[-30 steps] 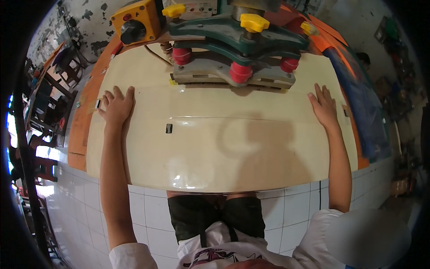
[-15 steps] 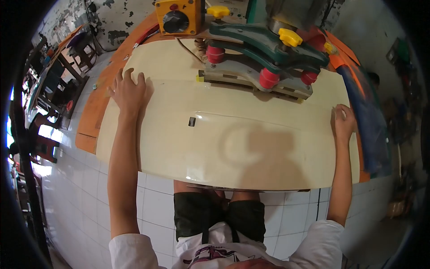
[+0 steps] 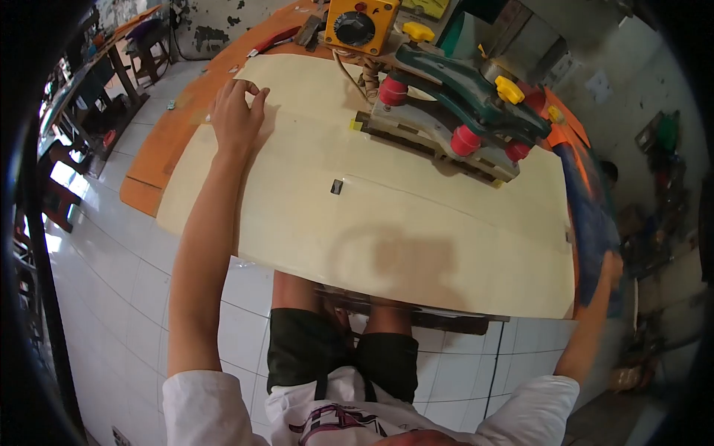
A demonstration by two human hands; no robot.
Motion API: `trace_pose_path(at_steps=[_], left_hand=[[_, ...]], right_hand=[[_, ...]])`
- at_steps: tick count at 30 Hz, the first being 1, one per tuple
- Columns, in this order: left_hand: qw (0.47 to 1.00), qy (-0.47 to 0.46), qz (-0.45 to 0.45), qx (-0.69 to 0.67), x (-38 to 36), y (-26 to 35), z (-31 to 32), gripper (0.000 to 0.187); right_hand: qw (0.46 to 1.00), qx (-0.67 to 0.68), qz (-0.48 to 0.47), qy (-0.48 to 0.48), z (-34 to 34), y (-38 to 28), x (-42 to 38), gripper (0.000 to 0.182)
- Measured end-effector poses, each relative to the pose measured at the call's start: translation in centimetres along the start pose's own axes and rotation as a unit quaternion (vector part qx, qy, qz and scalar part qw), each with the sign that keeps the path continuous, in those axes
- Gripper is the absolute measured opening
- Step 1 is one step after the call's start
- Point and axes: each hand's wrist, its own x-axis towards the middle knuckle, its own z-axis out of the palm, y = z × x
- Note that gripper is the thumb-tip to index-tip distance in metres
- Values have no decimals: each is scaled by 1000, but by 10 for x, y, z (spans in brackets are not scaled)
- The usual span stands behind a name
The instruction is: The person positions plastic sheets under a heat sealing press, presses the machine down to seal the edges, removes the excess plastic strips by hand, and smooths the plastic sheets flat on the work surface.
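1. Here, at the far left, wooden benches (image 3: 97, 82) are standing on the tiled floor (image 3: 111, 260) beside the work surface.
2. An orange tabletop (image 3: 160, 160) is showing along the left edge, peeking out from under a large cream-coloured sheet (image 3: 387, 223) that is covering most of it.
3. The left hand (image 3: 236, 111) is resting palm down on the sheet's far left part, fingers bent and spread, pressing on it rather than gripping anything.
4. A small dark rectangular mark (image 3: 337, 186) is sitting on the sheet, near its middle and to the right of the left forearm.
5. Beyond that, a yellow control box (image 3: 359, 24) with a black dial is standing at the far edge of the table.
6. Just right of the box, a green machine arm (image 3: 465, 93) with yellow knobs (image 3: 510, 89) and red rollers (image 3: 465, 140) is lying across the sheet's far side, its grey base plate touching the sheet.
7. The right hand (image 3: 611, 267) is reaching to the sheet's near right corner, beside a blue panel (image 3: 591, 215); it is blurred and partly hidden, so I cannot tell whether it is clenched or loose.
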Motion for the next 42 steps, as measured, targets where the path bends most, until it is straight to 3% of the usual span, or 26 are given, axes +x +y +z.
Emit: trace_pose_path(at_steps=[1,3,5,8,12,15,24,26,42], left_hand=[[1000,-4,-3,-7,0,-3,3,20],[1000,-8,-10,-17,-1,-5,7,22],[998,-26,-43,-45,-3,-3,4,27],[999,-48,-12,-17,-3,0,0,25],[996,-64,-48,-35,-2,8,-2,18],[996,-58,-67,-31,0,3,0,16],[995,-58,-76,-27,-1,-3,5,17],[995,-65,-79,-19,-1,-5,5,20],[995,-69,-73,-8,0,-9,6,19]], right_hand=[[997,-32,28,-67,5,37,38,52],[994,-18,87,-61,-5,82,44,55],[990,8,134,-48,39,165,130,57],[990,-2,128,-65,57,192,164,64],[987,49,72,-137,81,232,201,68],[977,86,37,-189,93,239,208,71],[984,-53,90,-142,66,217,169,62],[989,-94,112,-23,50,202,139,54],[993,-53,102,16,31,215,104,46]])
